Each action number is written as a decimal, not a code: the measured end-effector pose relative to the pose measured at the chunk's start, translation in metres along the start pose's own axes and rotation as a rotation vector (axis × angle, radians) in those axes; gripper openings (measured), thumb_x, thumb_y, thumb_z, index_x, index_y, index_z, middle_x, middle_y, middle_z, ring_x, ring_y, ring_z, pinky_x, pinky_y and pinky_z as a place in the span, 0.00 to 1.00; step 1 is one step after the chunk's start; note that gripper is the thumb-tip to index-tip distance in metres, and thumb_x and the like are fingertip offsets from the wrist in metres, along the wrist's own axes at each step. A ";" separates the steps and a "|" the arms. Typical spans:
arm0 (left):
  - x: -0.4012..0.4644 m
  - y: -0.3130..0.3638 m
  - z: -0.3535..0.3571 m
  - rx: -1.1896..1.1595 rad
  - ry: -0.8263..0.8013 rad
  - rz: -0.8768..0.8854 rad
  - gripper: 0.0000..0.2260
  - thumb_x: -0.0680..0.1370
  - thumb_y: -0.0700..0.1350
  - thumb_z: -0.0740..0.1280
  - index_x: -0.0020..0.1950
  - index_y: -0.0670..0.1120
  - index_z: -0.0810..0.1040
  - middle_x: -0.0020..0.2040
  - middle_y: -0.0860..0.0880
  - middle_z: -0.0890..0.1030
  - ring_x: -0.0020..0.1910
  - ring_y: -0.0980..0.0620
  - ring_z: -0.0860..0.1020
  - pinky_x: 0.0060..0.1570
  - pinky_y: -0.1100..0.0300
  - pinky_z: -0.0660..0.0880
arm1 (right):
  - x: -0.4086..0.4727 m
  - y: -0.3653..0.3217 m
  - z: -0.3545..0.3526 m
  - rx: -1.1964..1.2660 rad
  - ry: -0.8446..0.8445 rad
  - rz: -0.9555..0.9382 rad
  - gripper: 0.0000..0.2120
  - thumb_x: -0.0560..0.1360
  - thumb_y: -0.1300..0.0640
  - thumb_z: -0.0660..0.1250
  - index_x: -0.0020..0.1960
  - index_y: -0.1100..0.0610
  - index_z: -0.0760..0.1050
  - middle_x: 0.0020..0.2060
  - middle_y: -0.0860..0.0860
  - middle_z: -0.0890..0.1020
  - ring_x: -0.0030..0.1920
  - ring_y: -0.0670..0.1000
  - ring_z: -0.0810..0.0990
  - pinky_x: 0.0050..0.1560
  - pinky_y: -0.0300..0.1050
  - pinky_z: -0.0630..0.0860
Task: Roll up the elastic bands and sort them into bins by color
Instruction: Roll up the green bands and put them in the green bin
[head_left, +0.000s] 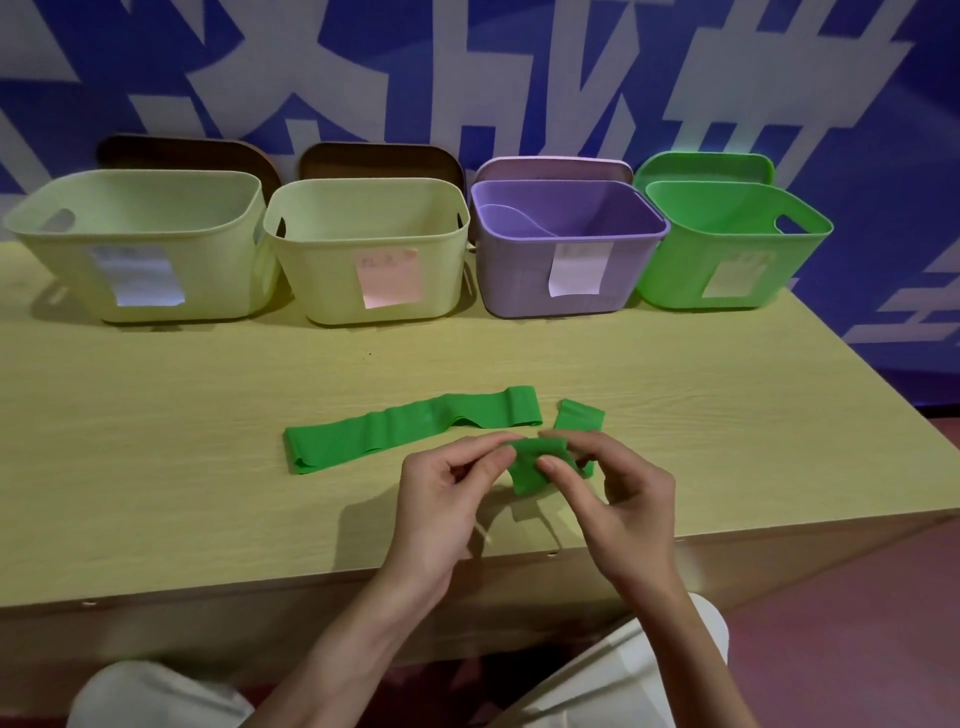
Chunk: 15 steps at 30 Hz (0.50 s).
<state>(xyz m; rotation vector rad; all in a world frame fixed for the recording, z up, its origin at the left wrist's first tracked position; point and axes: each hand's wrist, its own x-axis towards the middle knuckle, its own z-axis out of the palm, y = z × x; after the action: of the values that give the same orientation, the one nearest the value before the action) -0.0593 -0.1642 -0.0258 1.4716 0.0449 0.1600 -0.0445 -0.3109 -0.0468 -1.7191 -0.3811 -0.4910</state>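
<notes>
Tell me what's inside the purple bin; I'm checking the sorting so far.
Inside the purple bin lies one purple band, curved along the back left. Its front wall hides the floor nearest the camera.

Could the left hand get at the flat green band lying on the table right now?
Probably not right away. The flat green band lies bare on the table just beyond the left hand, nothing between them, but that hand and the right hand are both pinching the half-rolled green band.
</notes>
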 end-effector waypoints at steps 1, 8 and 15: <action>0.000 0.000 0.001 -0.020 -0.007 -0.028 0.09 0.74 0.36 0.68 0.49 0.48 0.83 0.45 0.58 0.84 0.43 0.66 0.80 0.45 0.74 0.72 | 0.000 0.000 0.000 -0.008 0.007 0.013 0.12 0.69 0.60 0.74 0.51 0.50 0.81 0.39 0.44 0.81 0.40 0.41 0.77 0.46 0.33 0.72; -0.001 -0.005 0.004 -0.019 -0.054 -0.090 0.10 0.76 0.39 0.67 0.48 0.54 0.83 0.44 0.56 0.85 0.39 0.66 0.77 0.45 0.70 0.73 | 0.002 0.002 -0.007 -0.027 -0.003 0.000 0.10 0.69 0.60 0.75 0.49 0.50 0.82 0.40 0.44 0.84 0.40 0.48 0.79 0.43 0.39 0.74; -0.004 -0.006 0.008 0.046 -0.153 -0.002 0.08 0.77 0.44 0.65 0.51 0.48 0.83 0.40 0.50 0.83 0.40 0.60 0.77 0.42 0.67 0.72 | 0.009 0.001 -0.013 -0.034 -0.020 0.020 0.07 0.69 0.55 0.75 0.44 0.46 0.81 0.37 0.42 0.82 0.38 0.45 0.77 0.41 0.37 0.73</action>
<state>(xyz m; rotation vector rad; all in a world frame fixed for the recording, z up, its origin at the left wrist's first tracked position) -0.0613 -0.1728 -0.0316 1.5261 -0.0742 0.0444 -0.0382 -0.3243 -0.0406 -1.7598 -0.3712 -0.4683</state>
